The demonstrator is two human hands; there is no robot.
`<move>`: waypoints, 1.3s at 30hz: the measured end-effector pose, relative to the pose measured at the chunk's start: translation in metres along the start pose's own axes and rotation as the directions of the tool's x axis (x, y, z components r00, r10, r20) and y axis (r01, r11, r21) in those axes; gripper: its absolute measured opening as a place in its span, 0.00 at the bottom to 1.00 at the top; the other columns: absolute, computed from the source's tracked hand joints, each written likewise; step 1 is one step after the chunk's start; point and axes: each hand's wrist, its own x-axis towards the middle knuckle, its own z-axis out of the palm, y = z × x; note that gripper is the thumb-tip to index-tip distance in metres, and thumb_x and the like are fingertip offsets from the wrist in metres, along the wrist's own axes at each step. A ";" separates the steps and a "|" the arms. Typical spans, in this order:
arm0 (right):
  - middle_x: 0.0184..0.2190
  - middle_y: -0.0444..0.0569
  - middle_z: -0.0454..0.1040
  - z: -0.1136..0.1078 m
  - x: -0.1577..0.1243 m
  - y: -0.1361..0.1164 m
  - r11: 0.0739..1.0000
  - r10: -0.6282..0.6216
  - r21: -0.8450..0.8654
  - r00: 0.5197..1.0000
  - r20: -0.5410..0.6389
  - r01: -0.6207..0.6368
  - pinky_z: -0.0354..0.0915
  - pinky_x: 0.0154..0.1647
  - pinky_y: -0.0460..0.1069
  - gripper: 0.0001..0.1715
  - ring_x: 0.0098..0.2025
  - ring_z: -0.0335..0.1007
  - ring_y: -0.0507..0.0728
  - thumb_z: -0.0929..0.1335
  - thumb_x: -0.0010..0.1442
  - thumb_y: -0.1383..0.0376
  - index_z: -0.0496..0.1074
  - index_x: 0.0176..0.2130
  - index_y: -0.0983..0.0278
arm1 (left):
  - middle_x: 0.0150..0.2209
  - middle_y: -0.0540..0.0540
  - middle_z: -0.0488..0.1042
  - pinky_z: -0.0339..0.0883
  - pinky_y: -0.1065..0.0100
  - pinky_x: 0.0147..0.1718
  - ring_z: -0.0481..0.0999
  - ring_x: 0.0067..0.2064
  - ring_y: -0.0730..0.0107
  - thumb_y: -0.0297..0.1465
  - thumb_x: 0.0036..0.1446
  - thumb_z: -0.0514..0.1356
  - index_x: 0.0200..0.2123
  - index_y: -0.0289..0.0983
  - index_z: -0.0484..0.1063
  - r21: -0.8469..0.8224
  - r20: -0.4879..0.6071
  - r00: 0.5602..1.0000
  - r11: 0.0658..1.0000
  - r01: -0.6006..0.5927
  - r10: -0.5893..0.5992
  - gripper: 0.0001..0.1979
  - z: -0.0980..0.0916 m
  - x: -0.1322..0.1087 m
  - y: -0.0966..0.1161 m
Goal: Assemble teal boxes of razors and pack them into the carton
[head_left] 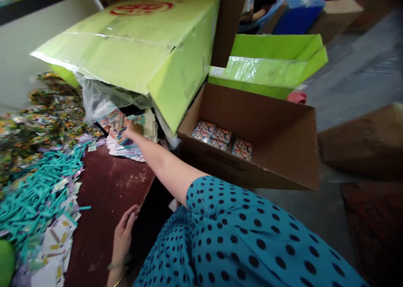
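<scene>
My right hand (132, 129) reaches across to the far end of the table, its fingers closed on a colourful printed carton (111, 121) that looks flat. Beneath that hand lies a stack of flat printed cartons (130, 150). At the table's near edge, my left hand (124, 228) rests with its fingers stretched out and nothing in it. Several small printed boxes (220, 135) sit on the floor of an open brown cardboard box (267, 123) to the right.
Turquoise plastic sticks (40, 190) are heaped on the dark red table (107, 186), with printed paper slips (56, 240) beside them. Many small wrapped packets (56, 106) lie behind. A large yellow-green carton (132, 35) overhangs the far end. Another green carton (267, 64) stands beyond the brown box.
</scene>
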 end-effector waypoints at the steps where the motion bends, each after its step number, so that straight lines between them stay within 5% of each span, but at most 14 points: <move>1: 0.46 0.58 0.81 0.001 -0.004 -0.005 0.998 0.056 0.032 0.997 0.052 -0.058 0.72 0.49 0.54 0.38 0.48 0.76 0.59 0.79 0.57 0.52 0.72 0.56 0.74 | 0.54 0.42 0.81 0.72 0.52 0.61 0.79 0.58 0.48 0.56 0.51 0.66 0.52 0.42 0.78 -0.017 -0.025 1.000 1.000 0.018 -0.019 0.32 -0.003 0.000 0.001; 3: 0.51 0.59 0.80 0.006 -0.020 -0.016 0.993 0.079 0.083 0.991 0.105 -0.088 0.72 0.48 0.52 0.42 0.50 0.77 0.61 0.78 0.59 0.53 0.67 0.61 0.75 | 0.54 0.41 0.81 0.69 0.49 0.63 0.78 0.60 0.46 0.57 0.50 0.66 0.53 0.41 0.78 0.016 -0.092 0.995 0.999 0.035 -0.033 0.34 -0.015 -0.002 0.005; 7: 0.60 0.50 0.74 0.026 -0.108 -0.030 0.929 -0.293 0.252 0.955 0.054 0.271 0.65 0.61 0.45 0.38 0.62 0.69 0.55 0.73 0.65 0.61 0.62 0.68 0.68 | 0.62 0.41 0.74 0.62 0.47 0.68 0.71 0.66 0.45 0.55 0.54 0.65 0.61 0.44 0.72 0.129 -0.335 0.939 0.991 -0.038 0.080 0.35 -0.031 -0.012 0.034; 8: 0.63 0.48 0.72 0.031 -0.142 -0.026 0.871 -0.421 0.294 0.907 0.031 0.394 0.61 0.65 0.44 0.38 0.64 0.65 0.53 0.73 0.65 0.61 0.62 0.69 0.64 | 0.65 0.40 0.71 0.65 0.49 0.66 0.70 0.67 0.47 0.53 0.55 0.65 0.63 0.45 0.70 0.106 -0.397 0.910 0.991 -0.085 0.121 0.36 -0.025 -0.013 0.046; 11: 0.64 0.51 0.71 0.043 -0.246 0.008 0.573 -0.787 0.315 0.615 -0.049 0.757 0.61 0.69 0.52 0.28 0.66 0.64 0.58 0.66 0.70 0.66 0.65 0.67 0.62 | 0.58 0.38 0.76 0.74 0.59 0.57 0.75 0.61 0.55 0.50 0.57 0.64 0.56 0.39 0.73 0.005 -0.532 0.813 0.961 -0.277 0.237 0.30 0.012 -0.008 0.077; 12: 0.62 0.52 0.72 0.046 -0.273 0.024 0.528 -0.817 0.333 0.574 -0.052 0.781 0.62 0.68 0.55 0.27 0.65 0.65 0.59 0.65 0.70 0.67 0.66 0.66 0.62 | 0.50 0.37 0.80 0.76 0.59 0.54 0.80 0.54 0.56 0.51 0.58 0.62 0.50 0.36 0.76 -0.040 -0.589 0.776 0.950 -0.309 0.227 0.27 0.025 -0.002 0.081; 15: 0.62 0.65 0.69 0.053 -0.315 0.062 0.480 -0.826 0.451 0.561 -0.056 0.752 0.66 0.64 0.64 0.32 0.65 0.64 0.68 0.64 0.67 0.69 0.62 0.68 0.68 | 0.33 0.42 0.81 0.79 0.62 0.40 0.81 0.35 0.63 0.49 0.52 0.67 0.35 0.34 0.77 -0.046 -0.713 0.685 0.964 -0.263 0.152 0.22 0.036 0.013 0.072; 19: 0.64 0.63 0.66 0.037 -0.308 0.065 0.380 -0.852 0.586 0.517 -0.079 0.716 0.68 0.62 0.66 0.34 0.66 0.63 0.67 0.65 0.67 0.70 0.59 0.70 0.60 | 0.29 0.42 0.81 0.79 0.63 0.36 0.80 0.30 0.64 0.46 0.50 0.71 0.31 0.33 0.78 0.103 -0.658 0.705 0.959 -0.265 0.265 0.20 0.014 -0.002 0.044; 24: 0.62 0.56 0.66 -0.016 -0.280 0.035 0.410 -0.760 0.563 0.610 -0.224 0.718 0.69 0.62 0.65 0.30 0.64 0.66 0.65 0.67 0.67 0.70 0.66 0.65 0.54 | 0.61 0.35 0.75 0.70 0.52 0.63 0.75 0.62 0.53 0.43 0.59 0.67 0.60 0.38 0.74 0.346 -0.481 0.641 0.801 -0.489 0.599 0.28 -0.013 -0.028 0.029; 27: 0.62 0.55 0.67 -0.024 -0.267 0.024 0.443 -0.711 0.547 0.650 -0.267 0.710 0.67 0.64 0.65 0.26 0.64 0.67 0.65 0.67 0.67 0.68 0.68 0.62 0.54 | 0.66 0.36 0.70 0.65 0.49 0.67 0.70 0.67 0.53 0.42 0.63 0.65 0.66 0.41 0.68 0.419 -0.442 0.583 0.732 -0.538 0.681 0.30 -0.024 -0.032 0.022; 31: 0.56 0.56 0.74 0.011 -0.260 0.036 0.546 -0.708 0.575 0.703 -0.073 0.610 0.68 0.63 0.64 0.21 0.60 0.71 0.64 0.66 0.69 0.65 0.71 0.59 0.58 | 0.65 0.35 0.70 0.65 0.49 0.66 0.70 0.67 0.51 0.41 0.64 0.63 0.67 0.41 0.66 0.452 -0.462 0.573 0.736 -0.505 0.677 0.30 -0.044 -0.044 0.004; 36: 0.47 0.54 0.80 0.072 -0.242 0.058 0.715 -0.697 0.469 0.583 0.417 0.519 0.72 0.57 0.59 0.13 0.51 0.76 0.62 0.65 0.67 0.64 0.77 0.47 0.61 | 0.61 0.34 0.72 0.66 0.49 0.64 0.72 0.64 0.49 0.33 0.60 0.65 0.66 0.38 0.67 0.609 -0.608 0.512 0.770 -0.188 0.606 0.31 -0.080 -0.076 -0.050; 37: 0.47 0.54 0.80 0.080 -0.235 0.055 0.722 -0.692 0.437 0.553 0.464 0.536 0.71 0.57 0.59 0.13 0.51 0.76 0.62 0.65 0.67 0.65 0.77 0.47 0.61 | 0.60 0.34 0.72 0.65 0.48 0.64 0.71 0.64 0.48 0.31 0.60 0.64 0.65 0.38 0.69 0.669 -0.591 0.524 0.735 -0.107 0.614 0.29 -0.085 -0.083 -0.063; 39: 0.48 0.54 0.80 0.095 -0.218 0.040 0.709 -0.691 0.353 0.497 0.525 0.611 0.70 0.57 0.58 0.15 0.52 0.75 0.62 0.65 0.67 0.66 0.77 0.49 0.61 | 0.59 0.34 0.74 0.62 0.46 0.65 0.70 0.66 0.46 0.29 0.60 0.63 0.62 0.39 0.72 0.764 -0.502 0.639 0.645 0.012 0.583 0.26 -0.087 -0.094 -0.086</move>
